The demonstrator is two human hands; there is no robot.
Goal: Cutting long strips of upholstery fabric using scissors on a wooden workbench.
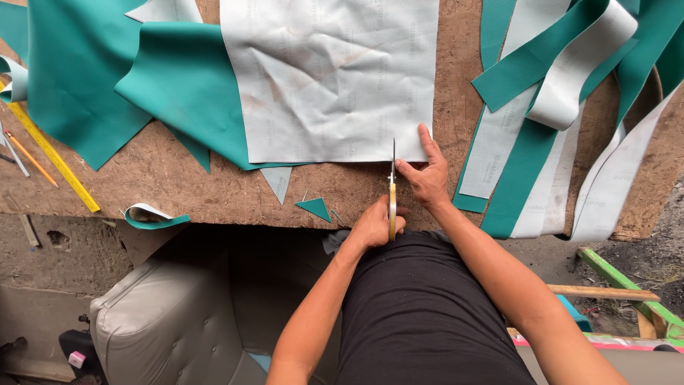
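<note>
Head view: your left hand [372, 227] grips yellow-handled scissors [392, 192], blades at the crumpled grey-backed sheet's [331, 78] bottom edge; your right hand [427, 175] presses flat beside them, steadying it on the counter [178, 185].

Left hand [374, 227] closed in a fist, forearm angled up; right hand [427, 175] pressed flat, forefinger extended forward.

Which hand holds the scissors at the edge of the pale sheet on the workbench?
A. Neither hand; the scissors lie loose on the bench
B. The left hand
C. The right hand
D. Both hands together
B. The left hand grips the yellow-handled scissors, blades pointing at the pale sheet's lower edge, while the right hand presses flat on the sheet's corner beside the blades.
</note>
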